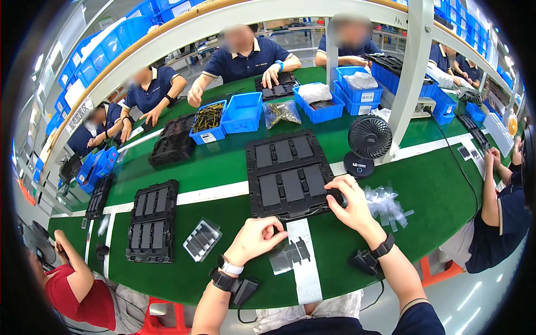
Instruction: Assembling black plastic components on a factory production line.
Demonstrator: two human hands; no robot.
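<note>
Fingers of the right hand (350,202) pinch a small black part at the right edge of the black tray (287,174), which lies mid-bench on the green bench (435,184). The left hand (255,237) is curled loosely, fingertips touching the tray's near edge. Clear bags (386,204) lie just right; a small fan (368,142) stands beyond.
</note>
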